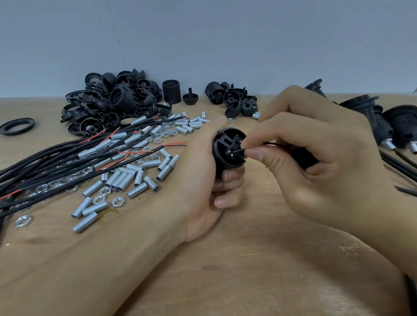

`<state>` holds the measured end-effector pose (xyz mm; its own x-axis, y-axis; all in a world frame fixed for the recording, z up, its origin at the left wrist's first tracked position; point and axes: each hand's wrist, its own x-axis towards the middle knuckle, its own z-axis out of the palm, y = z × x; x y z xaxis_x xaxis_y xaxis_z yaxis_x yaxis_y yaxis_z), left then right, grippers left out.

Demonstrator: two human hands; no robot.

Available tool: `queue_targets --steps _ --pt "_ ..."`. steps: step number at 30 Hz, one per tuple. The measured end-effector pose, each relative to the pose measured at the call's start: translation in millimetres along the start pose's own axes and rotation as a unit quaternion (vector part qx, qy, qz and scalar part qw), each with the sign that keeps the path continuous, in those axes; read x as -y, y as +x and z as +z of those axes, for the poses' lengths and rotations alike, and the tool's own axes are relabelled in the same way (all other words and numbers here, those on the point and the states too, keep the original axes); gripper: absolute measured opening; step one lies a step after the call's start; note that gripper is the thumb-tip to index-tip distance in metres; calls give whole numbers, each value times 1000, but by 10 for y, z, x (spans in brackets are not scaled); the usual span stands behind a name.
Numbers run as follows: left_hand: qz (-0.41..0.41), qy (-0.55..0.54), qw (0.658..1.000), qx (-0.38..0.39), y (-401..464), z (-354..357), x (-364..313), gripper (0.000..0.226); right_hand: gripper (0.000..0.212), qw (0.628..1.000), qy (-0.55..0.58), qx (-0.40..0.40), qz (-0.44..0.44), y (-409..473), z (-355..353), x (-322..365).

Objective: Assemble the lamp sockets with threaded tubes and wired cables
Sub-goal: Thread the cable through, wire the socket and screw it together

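Socket body (228,153), black and round, sits in my left hand (205,183), fingers curled around it just above the wooden table (238,269). My right hand (316,152) pinches thin wires (275,146) at its open face. Left of the socket lie threaded tubes (128,178) and black cables (38,169); behind them, a pile of socket parts (115,100).

Left hand (204,181): forearm flat, palm turned inward, fingers curled in a grip, thumb on top. Right hand (314,152): raised, thumb and forefinger pinched together, remaining fingers curled underneath. Fingertips nearly meet.
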<state>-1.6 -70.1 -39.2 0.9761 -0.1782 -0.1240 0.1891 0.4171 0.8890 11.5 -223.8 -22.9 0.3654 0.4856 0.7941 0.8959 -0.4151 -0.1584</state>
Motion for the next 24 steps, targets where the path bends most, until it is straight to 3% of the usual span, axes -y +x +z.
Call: queue_targets --steps 8,24 --pt "-7 1 1000 -2 -3 9 -5 43 13 1000 15 4 10 -2 17 -8" --pt "34 7 998 -48 19 20 33 51 6 998 -31 49 -2 7 31 18"
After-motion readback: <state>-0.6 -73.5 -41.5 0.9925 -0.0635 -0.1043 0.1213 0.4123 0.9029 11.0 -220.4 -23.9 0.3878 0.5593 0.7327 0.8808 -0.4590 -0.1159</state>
